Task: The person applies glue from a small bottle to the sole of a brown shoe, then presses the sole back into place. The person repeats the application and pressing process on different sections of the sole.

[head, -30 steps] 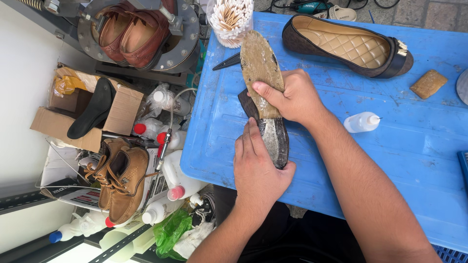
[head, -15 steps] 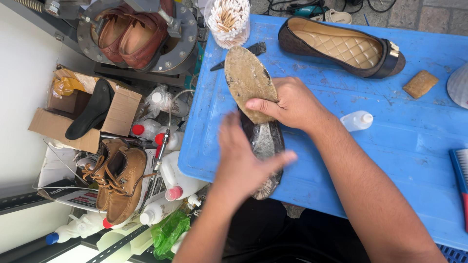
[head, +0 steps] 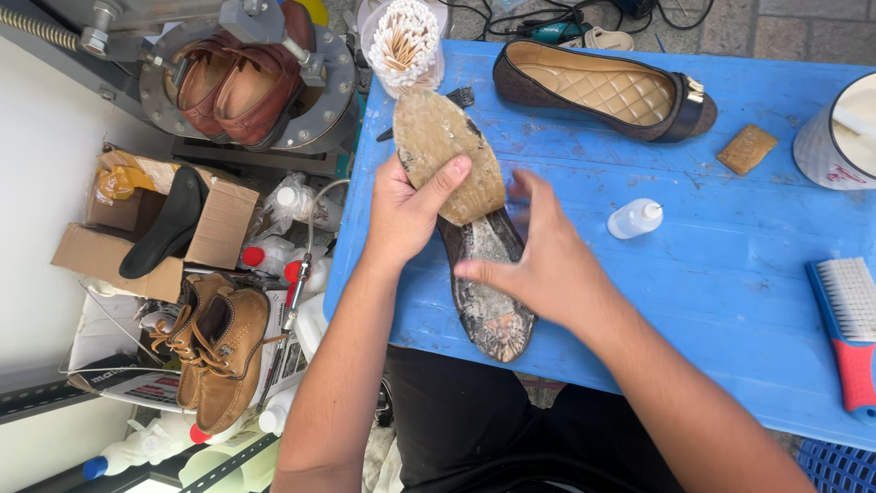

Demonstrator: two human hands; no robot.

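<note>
Left hand (head: 406, 215) newly gripped on peeled sole (head: 447, 155), right hand (head: 547, 260) now spread over shoe (head: 488, 292).

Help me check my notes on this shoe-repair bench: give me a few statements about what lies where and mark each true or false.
1. The left hand holds a tan peeled-back sole with its thumb on top. True.
2. The right hand holds the brush. False: the brush lies untouched near the blue table's right edge.
3. A brown flat shoe lies at the table's far side. True.
4. The small white bottle stands inside that flat shoe. False: it lies on the table, apart.
5. Tan lace-up shoes sit off the table, at left. True.
</note>
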